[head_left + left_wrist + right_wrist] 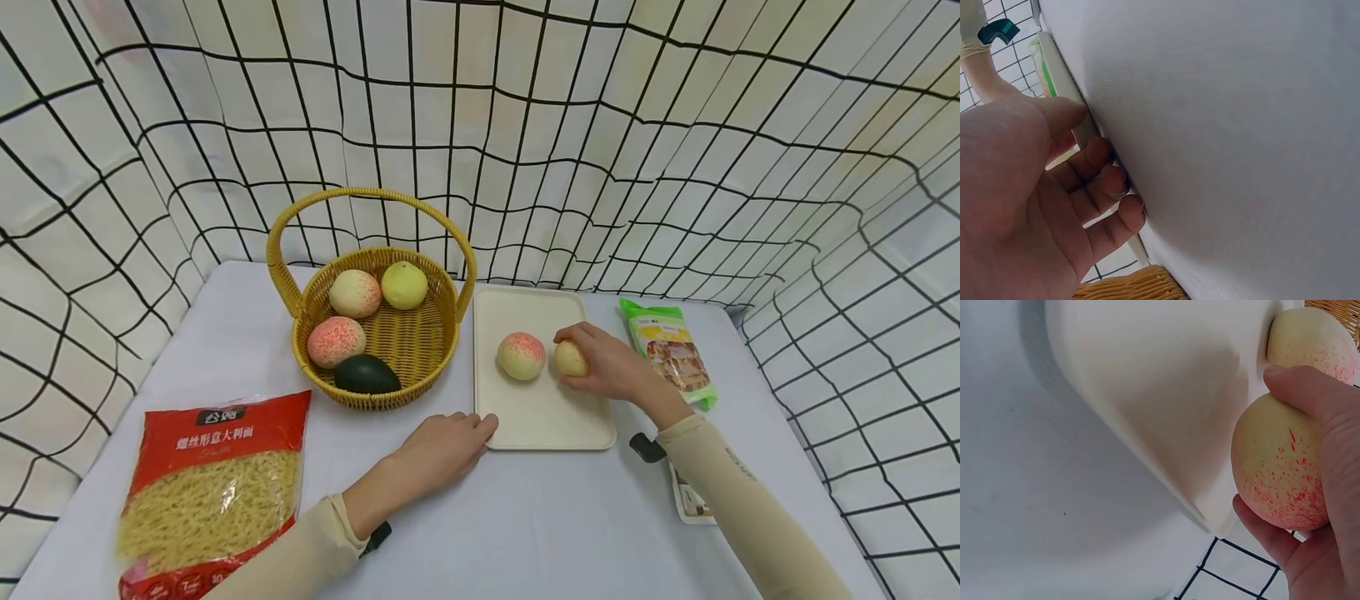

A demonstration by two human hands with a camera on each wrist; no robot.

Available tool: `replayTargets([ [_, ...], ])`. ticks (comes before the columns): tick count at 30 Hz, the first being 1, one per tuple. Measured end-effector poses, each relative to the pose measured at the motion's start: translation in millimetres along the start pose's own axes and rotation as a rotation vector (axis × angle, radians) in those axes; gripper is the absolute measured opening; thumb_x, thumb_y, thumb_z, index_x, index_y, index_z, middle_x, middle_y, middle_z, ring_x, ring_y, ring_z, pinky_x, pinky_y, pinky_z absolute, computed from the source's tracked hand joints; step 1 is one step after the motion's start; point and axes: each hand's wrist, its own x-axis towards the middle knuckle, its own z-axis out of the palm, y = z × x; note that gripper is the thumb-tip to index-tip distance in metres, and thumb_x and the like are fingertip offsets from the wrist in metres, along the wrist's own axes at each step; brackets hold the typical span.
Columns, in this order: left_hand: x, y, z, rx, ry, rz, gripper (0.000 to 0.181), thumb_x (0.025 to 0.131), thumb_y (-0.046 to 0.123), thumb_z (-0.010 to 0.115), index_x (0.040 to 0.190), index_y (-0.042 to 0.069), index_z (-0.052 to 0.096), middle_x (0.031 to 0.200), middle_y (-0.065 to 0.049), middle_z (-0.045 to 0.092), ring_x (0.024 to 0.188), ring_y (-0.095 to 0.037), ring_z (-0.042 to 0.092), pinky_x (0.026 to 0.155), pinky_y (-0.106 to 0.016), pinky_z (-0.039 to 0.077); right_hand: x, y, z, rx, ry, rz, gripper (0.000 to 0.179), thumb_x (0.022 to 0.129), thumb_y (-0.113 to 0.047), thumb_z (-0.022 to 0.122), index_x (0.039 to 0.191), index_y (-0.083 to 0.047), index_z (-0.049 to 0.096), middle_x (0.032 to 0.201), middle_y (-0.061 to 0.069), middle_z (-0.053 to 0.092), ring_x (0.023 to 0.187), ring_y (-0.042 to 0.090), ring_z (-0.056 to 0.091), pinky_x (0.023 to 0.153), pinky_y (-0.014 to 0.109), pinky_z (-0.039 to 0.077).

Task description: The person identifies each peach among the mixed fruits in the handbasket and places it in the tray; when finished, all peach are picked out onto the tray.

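Observation:
My right hand (pixel 609 363) grips a pale peach (pixel 570 359) with red speckles over the right side of a cream tray (pixel 551 427). In the right wrist view, thumb and fingers wrap the held peach (pixel 1280 464) from opposite sides. Beside it on the tray sits a second peach (pixel 521 356), pink on top. My left hand (pixel 444 450) rests on the table at the tray's near left corner, its fingertips right at the rim. The left wrist view shows that hand (pixel 1054 181) with loosely bent fingers and nothing in the palm.
A handled wicker basket (pixel 408 342) at the back left holds two peaches, a yellow-green fruit (pixel 404 285) and a dark green oval (pixel 367 375). A red pasta bag (pixel 217 492) lies front left, a green food packet (pixel 671 350) right of the tray. Black netting (pixel 450 150) surrounds the table.

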Motion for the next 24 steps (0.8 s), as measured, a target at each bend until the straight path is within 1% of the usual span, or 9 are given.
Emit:
replayTargets([
  [5, 0.1, 0.3, -0.5, 0.005, -0.001, -0.001, 0.018, 0.102, 0.018, 0.069, 0.104, 0.012, 0.053, 0.079, -0.002, 0.062, 0.064, -0.02, 0.06, 0.051, -0.03, 0.042, -0.3, -1.3, 1.1, -0.03, -0.017, 0.012, 0.06, 0.088, -0.032, 0.087, 0.139, -0.019, 0.058, 0.14, 0.012, 0.061, 0.113, 0.028, 0.066, 0.093, 0.049, 0.057],
  [11, 0.2, 0.1, -0.2, 0.013, 0.004, 0.002, 0.017, 0.102, 0.018, 0.069, 0.104, 0.012, 0.053, 0.078, -0.002, 0.062, 0.064, -0.02, 0.06, 0.051, -0.03, 0.042, -0.7, -1.6, 2.9, -0.067, -0.037, 0.033, 0.062, 0.087, -0.035, 0.089, 0.14, -0.021, 0.059, 0.144, 0.011, 0.059, 0.115, 0.028, 0.066, 0.091, 0.05, 0.058],
  [18, -0.4, 0.1, -0.5, 0.018, 0.008, 0.004, 0.018, 0.102, 0.018, 0.07, 0.103, 0.012, 0.053, 0.077, -0.002, 0.062, 0.064, -0.02, 0.06, 0.05, -0.03, 0.041, -1.3, -1.3, 5.7, -0.056, -0.049, 0.066, 0.063, 0.088, -0.035, 0.088, 0.142, -0.025, 0.057, 0.148, 0.009, 0.057, 0.12, 0.029, 0.065, 0.094, 0.051, 0.058],
  [24, -1.5, 0.4, -1.7, 0.009, 0.009, 0.008, 0.018, 0.102, 0.016, 0.07, 0.104, 0.011, 0.053, 0.078, -0.002, 0.062, 0.064, -0.02, 0.061, 0.05, -0.031, 0.042, -3.3, -2.3, 7.4, -0.035, -0.058, 0.073, 0.07, 0.09, -0.036, 0.086, 0.15, -0.029, 0.051, 0.151, 0.009, 0.055, 0.117, 0.027, 0.063, 0.092, 0.05, 0.059],
])
